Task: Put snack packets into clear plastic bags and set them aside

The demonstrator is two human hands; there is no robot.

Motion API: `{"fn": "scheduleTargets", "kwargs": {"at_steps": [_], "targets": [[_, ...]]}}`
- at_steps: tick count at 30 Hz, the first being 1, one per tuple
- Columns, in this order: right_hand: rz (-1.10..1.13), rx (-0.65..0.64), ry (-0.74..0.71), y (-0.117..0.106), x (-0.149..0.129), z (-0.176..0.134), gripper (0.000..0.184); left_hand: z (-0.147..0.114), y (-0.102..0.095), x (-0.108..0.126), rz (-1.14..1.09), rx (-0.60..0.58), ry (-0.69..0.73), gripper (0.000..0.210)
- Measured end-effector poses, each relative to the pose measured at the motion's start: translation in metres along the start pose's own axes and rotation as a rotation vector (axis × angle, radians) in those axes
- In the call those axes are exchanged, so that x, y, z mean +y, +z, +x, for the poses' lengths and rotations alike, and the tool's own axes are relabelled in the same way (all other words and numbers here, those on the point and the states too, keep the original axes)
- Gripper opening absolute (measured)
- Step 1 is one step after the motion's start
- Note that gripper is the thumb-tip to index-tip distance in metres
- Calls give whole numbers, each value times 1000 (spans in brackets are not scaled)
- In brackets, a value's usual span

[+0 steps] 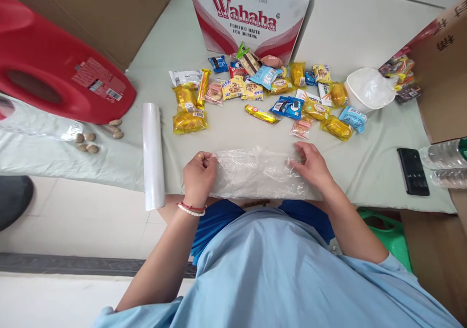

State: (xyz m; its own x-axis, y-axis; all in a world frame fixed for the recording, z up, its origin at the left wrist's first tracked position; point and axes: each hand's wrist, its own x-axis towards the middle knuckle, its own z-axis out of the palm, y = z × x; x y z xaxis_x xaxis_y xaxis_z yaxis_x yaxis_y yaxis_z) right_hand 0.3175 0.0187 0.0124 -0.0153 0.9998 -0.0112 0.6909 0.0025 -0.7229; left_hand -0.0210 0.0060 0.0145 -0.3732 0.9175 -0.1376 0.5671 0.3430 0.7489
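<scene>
A clear, crinkled plastic bag lies flat along the table's near edge, in front of my body. My left hand is closed, with thumb and forefinger pinching the bag's upper left corner. At the bag's right end is my right hand, its thumb and fingers apart. Its thumb tip meets the plastic, though whether it presses on it is hard to tell. Beyond the bag, wrapped snacks are spread out: a yellow stick-shaped packet, a blue packet and yellow-wrapped cakes among them.
Left of the bag stands a plastic roll, its end past the table edge. A red jug and nuts are farther left. A Wahaha carton backs the snacks. A white bowl, phone and bottles are right.
</scene>
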Motion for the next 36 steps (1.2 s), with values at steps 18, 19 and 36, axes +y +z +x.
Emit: {"fn": "scheduleTargets", "kwargs": {"at_steps": [18, 19, 36], "targets": [[569, -195, 274, 16, -47, 41, 26, -51, 30, 14, 247, 7, 810, 49], [586, -195, 292, 16, -49, 40, 26, -49, 35, 15, 233, 10, 739, 44], [459, -126, 408, 7, -19, 41, 24, 95, -1, 69, 194, -47, 198, 33]]}}
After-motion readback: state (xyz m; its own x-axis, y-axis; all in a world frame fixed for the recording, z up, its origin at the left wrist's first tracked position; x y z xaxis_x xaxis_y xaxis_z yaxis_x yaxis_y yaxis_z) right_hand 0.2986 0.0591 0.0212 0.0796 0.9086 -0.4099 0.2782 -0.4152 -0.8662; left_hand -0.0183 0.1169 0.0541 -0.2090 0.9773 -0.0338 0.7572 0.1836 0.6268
